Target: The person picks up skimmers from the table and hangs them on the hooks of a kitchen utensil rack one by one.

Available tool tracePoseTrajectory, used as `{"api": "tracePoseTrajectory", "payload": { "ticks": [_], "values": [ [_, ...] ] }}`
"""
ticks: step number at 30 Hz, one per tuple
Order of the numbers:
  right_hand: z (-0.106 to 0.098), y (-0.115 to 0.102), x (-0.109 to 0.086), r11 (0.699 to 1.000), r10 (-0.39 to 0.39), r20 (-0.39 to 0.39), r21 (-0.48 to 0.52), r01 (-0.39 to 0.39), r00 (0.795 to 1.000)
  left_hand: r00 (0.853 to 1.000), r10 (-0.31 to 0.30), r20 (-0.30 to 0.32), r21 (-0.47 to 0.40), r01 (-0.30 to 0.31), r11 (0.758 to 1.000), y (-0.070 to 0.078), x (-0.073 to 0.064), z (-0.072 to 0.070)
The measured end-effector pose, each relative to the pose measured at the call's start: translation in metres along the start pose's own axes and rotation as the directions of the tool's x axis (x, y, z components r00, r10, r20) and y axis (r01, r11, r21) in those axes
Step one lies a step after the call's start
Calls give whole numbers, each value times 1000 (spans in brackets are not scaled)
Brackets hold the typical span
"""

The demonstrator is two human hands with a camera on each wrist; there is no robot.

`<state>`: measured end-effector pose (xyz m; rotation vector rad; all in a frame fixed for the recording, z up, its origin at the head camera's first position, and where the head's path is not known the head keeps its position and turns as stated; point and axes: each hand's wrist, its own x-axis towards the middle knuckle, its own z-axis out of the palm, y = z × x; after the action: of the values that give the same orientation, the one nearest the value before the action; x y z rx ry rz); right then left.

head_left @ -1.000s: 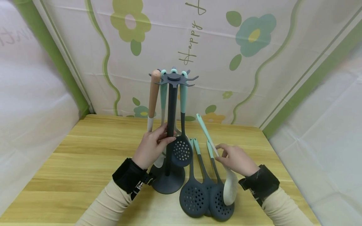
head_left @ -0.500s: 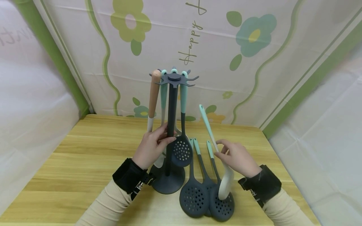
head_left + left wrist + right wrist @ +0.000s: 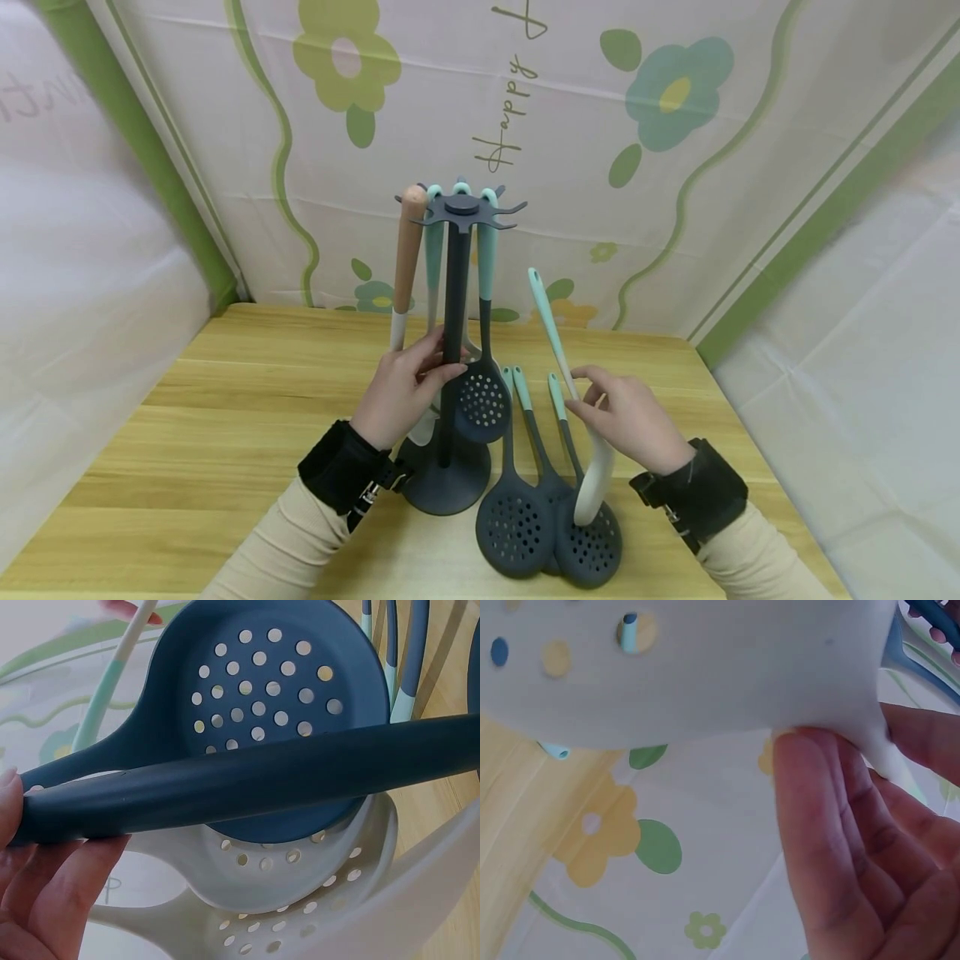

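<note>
My left hand [image 3: 405, 383] grips the dark pole of a utensil stand [image 3: 452, 283], thumb on one side and fingers on the other. From the stand's hooked top hang a dark skimmer [image 3: 482, 402], pale utensils with mint handles and one utensil with a brown handle [image 3: 407, 250]. To the right, my right hand [image 3: 630, 417] pinches the shaft of a white skimmer [image 3: 595, 483], whose mint handle points up and away. Its perforated head [image 3: 682, 667] fills the top of the right wrist view. Below it in the head view lies a dark skimmer [image 3: 588, 546].
Two more dark utensils lie on the wooden table [image 3: 187, 467], a large skimmer [image 3: 513, 529] and one partly hidden [image 3: 546, 479], between the stand's round base [image 3: 442, 492] and the right hand. Patterned fabric [image 3: 555, 100] rises behind the table, with white sides left and right.
The right hand has lifted the white skimmer slightly, its handle end rising and its head shifting left and turning more edge-on. The left hand and stand have stayed put.
</note>
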<state>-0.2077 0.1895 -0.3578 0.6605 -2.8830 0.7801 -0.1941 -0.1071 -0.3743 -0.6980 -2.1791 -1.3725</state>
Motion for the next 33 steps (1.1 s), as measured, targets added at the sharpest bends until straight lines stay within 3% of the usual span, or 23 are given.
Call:
{"api": "tracePoseTrajectory", "payload": {
  "ticks": [21, 33],
  "values": [
    [2, -15, -4, 996, -58, -126, 65, 67, 990, 1000, -11, -9, 34, 12, 999, 1, 0, 1],
    [7, -18, -4, 984, -117, -189, 109, 139, 975, 1000, -14, -4, 19, 14, 1000, 1, -1, 0]
  ]
}}
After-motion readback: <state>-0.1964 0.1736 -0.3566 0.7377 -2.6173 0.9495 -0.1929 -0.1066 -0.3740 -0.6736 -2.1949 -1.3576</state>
